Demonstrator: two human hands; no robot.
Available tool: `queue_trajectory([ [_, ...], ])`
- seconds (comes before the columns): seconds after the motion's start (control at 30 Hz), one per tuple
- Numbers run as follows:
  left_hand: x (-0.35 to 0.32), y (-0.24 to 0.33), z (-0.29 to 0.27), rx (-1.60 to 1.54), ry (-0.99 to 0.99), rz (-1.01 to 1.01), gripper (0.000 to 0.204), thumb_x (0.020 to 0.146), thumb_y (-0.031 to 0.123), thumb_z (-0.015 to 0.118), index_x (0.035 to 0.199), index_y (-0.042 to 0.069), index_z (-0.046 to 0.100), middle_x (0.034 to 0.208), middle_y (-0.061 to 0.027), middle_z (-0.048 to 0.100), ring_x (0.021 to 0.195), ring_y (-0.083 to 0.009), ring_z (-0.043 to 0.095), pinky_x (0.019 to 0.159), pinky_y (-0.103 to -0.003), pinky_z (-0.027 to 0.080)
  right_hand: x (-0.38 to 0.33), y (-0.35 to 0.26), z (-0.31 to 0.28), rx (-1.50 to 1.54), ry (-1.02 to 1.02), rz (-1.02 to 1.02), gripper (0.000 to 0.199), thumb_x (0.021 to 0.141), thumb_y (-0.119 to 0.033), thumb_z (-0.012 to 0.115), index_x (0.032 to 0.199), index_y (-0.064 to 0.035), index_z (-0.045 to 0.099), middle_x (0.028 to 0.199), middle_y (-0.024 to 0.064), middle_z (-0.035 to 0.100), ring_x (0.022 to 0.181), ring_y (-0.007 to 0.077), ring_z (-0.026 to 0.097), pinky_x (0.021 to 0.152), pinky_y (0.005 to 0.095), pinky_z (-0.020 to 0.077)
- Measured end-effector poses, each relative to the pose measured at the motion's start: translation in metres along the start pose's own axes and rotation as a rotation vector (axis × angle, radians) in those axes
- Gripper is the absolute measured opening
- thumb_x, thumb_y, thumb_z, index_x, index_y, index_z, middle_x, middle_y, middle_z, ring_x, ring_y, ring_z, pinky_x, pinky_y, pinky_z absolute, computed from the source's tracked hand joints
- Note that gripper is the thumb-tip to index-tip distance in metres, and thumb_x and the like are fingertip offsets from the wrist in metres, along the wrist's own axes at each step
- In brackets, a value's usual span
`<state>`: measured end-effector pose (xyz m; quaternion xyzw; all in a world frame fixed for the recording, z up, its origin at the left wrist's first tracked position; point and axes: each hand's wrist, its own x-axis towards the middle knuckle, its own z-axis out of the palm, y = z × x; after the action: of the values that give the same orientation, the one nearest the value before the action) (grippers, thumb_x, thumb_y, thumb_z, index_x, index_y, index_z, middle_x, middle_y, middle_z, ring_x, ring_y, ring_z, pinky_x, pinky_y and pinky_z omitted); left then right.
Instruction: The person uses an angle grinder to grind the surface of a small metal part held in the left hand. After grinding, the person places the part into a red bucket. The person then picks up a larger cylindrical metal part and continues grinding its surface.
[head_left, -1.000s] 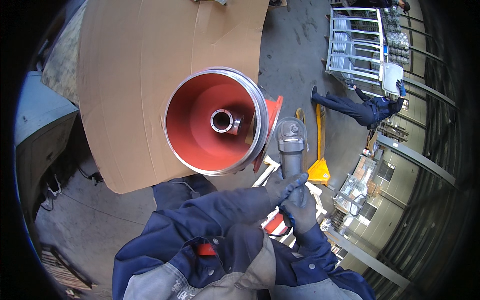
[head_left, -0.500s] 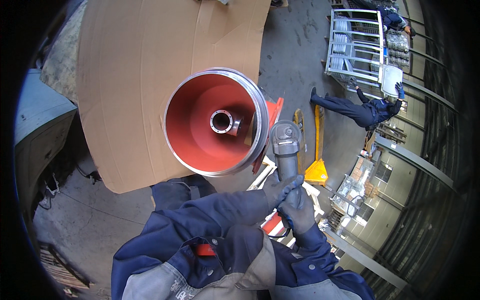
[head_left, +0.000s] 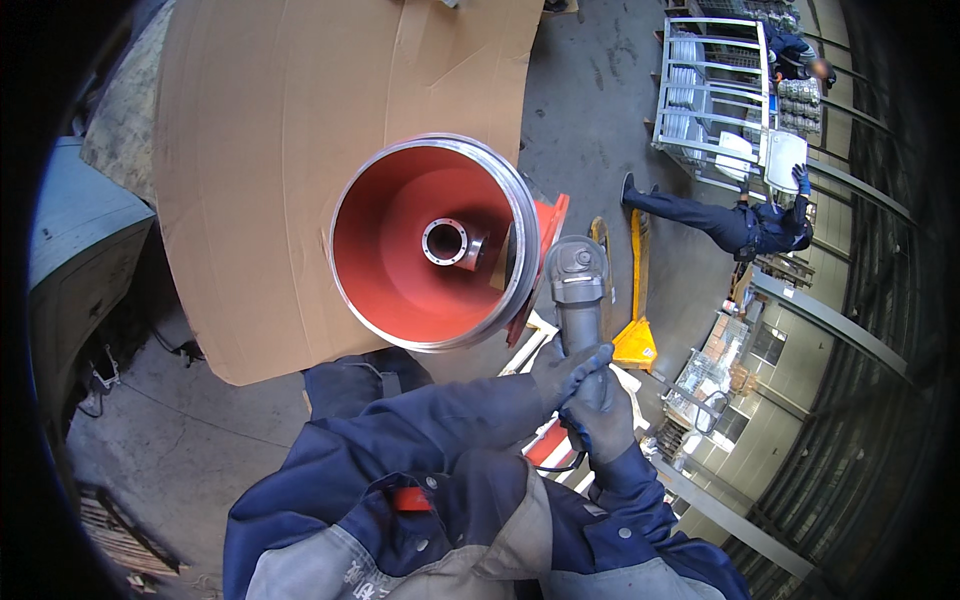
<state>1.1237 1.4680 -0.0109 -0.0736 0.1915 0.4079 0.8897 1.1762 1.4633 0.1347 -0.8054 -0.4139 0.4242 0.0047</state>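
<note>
Two gloved hands, left hand [head_left: 568, 368] and right hand [head_left: 603, 415], both wrapped tight round one grey angle grinder [head_left: 578, 290], its head just beside the rim of one red-lined metal cone [head_left: 400, 260]. Cone sits on cardboard sheet [head_left: 260, 150]. One yellow pallet jack [head_left: 636, 335] behind grinder. One co-worker [head_left: 740, 222] bends at metal rack [head_left: 710, 90], well apart.

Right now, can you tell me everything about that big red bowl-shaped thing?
The big red housing looks like cast metal, shaped like a deep funnel. Its inside is painted red, and its wide round rim is bare, shiny grey metal. At the bottom sits a small round hole ringed by a bolted flange. It opens toward the camera, resting against a large sheet of brown cardboard. The head of a grey angle grinder, gripped by two gloved hands, sits right at its right rim.
</note>
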Motion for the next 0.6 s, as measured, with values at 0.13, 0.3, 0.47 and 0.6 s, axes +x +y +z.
queue_trajectory([
  [0.13,0.003,0.002,0.01,-0.007,0.018,-0.031,0.076,0.087,0.046,0.092,0.137,0.001,0.057,0.112,-0.0127,0.072,0.099,-0.0201,0.071,0.089,-0.038,0.06,-0.004,-0.003,-0.005,0.029,0.009,-0.023,0.047,0.087,-0.009,0.077,0.129,0.0011,0.058,0.102,0.0112,0.072,0.081,0.0193,0.073,0.071,0.0332,0.0607],
  [0.3,-0.004,0.004,0.014,0.08,0.089,0.026,0.042,0.097,0.04,0.082,0.114,0.003,0.071,0.102,-0.0092,0.074,0.096,-0.0175,0.071,0.09,-0.038,0.057,-0.001,0.0,-0.007,0.018,-0.008,0.013,0.044,0.088,-0.009,0.078,0.126,0.0008,0.058,0.1,0.0114,0.071,0.079,0.0196,0.073,0.069,0.0334,0.0606],
  [0.47,0.0,0.011,0.01,0.098,0.076,0.043,0.044,0.097,0.042,0.081,0.115,0.003,0.071,0.102,-0.0087,0.075,0.096,-0.0178,0.072,0.088,-0.037,0.058,0.006,0.001,-0.007,0.09,-0.054,-0.002,0.042,0.09,-0.01,0.077,0.125,0.0006,0.058,0.101,0.0114,0.071,0.079,0.0197,0.073,0.068,0.0337,0.0603],
  [0.6,0.001,0.018,0.011,0.089,0.07,0.051,0.045,0.097,0.042,0.081,0.115,0.003,0.071,0.103,-0.0091,0.076,0.097,-0.0181,0.072,0.088,-0.036,0.058,0.01,-0.005,-0.008,0.047,-0.061,-0.015,0.041,0.09,-0.012,0.076,0.125,0.0003,0.059,0.1,0.0112,0.07,0.077,0.0199,0.072,0.068,0.0333,0.0601],
])
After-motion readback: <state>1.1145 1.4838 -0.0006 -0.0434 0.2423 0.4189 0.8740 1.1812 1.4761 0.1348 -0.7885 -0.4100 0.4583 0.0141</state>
